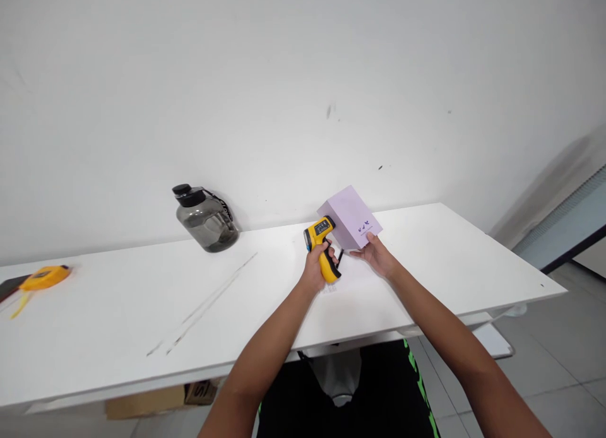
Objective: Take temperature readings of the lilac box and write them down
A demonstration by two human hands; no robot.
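Note:
My left hand (315, 266) is closed around the grip of a yellow and black infrared thermometer (330, 267), its small display facing up. Beside it, my right hand (375, 255) holds a light purple box (353, 214) by its near lower corner, thumb on the face with dark purple print. The box is tilted and sits just behind and right of the thermometer. A thin black object, perhaps a pen (340, 257), shows between my hands. Under them lies a white sheet of paper (353, 275) with faint marks.
A grey see-through water bottle (207, 220) with a black lid stands by the wall. At the far left of the white table (118, 312) lies a yellow tape measure (45, 278), partly blurred. A cardboard box (146, 402) is below the table, and a slanted panel (563, 217) stands at right.

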